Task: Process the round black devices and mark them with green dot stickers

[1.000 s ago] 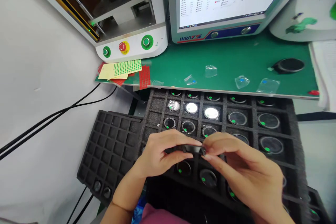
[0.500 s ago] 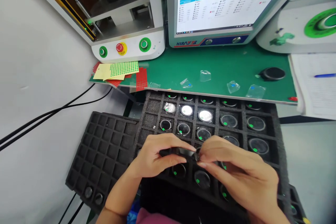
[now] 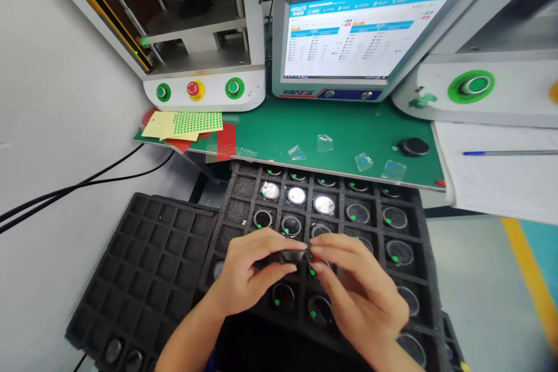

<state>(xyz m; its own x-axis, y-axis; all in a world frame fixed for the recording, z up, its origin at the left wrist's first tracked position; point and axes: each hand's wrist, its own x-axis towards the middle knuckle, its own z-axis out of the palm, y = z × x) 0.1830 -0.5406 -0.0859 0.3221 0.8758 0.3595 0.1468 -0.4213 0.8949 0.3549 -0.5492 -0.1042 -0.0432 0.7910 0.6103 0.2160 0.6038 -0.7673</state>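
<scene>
Looks like a factory, judging by a machine (image 3: 213, 96) with 3 buttons (image 3: 193, 88), a screen (image 3: 340, 40), a green bench (image 3: 279, 125) and foam trays (image 3: 238, 209) of discs (image 3: 296, 196).

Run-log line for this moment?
left hand: pinching dark part | right hand: at its end | foam tray: beneath, holding discs | monitor: lit

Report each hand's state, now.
Left hand: holding a dark part between thumb and fingers.
Right hand: at the dark part's edge; whether it grips cannot be told.
</scene>
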